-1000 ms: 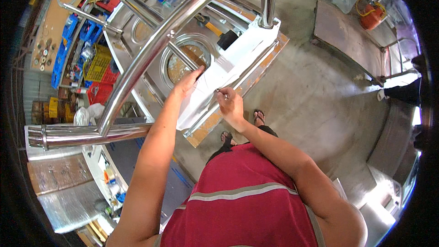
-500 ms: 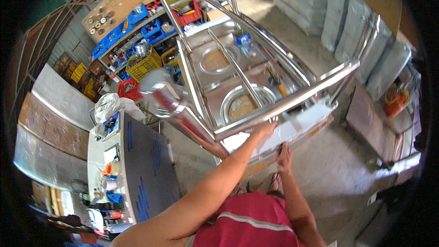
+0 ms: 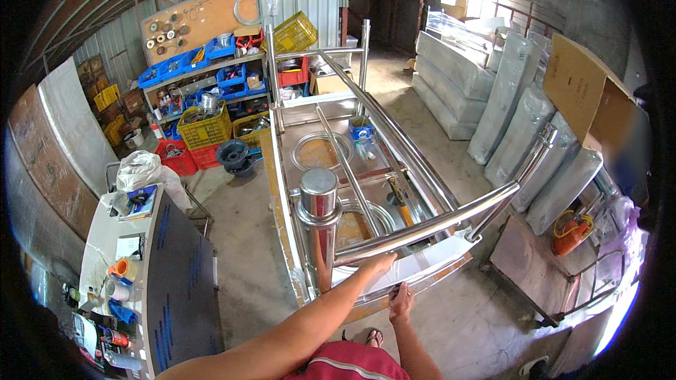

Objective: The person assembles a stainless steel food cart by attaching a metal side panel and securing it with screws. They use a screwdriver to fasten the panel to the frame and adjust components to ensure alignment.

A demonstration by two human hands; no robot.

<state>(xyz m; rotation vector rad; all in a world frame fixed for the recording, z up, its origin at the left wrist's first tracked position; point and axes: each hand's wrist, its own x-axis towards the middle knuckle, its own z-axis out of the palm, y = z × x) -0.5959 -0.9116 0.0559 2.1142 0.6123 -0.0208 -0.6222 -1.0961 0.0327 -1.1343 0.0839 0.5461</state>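
A steel-tube frame [image 3: 436,229] with a metal tray inside lies before me, two round rings [image 3: 322,151] set in the tray. A white panel [image 3: 433,257] runs along its near end. Over this panel, just below the thick front tube, my left hand [image 3: 380,263] is closed; what its fingers hold is hidden. My right hand [image 3: 401,302] is closed at the panel's near edge, with a small dark thing at its fingertips that I cannot make out. A hammer [image 3: 400,202] with a yellow-orange handle lies in the tray. Left of my hands stands a capped steel post [image 3: 320,211].
On the left, a table [image 3: 116,239] with a dark side carries cups and tools. Shelves with blue bins [image 3: 172,70] and a yellow crate [image 3: 204,124] stand behind. Wrapped slabs [image 3: 503,98] lean at the right, near a low metal trolley [image 3: 531,267].
The view has tilted up and turned, so the frame and both hands sit further left in the picture. Both hands stay at the frame's near end.
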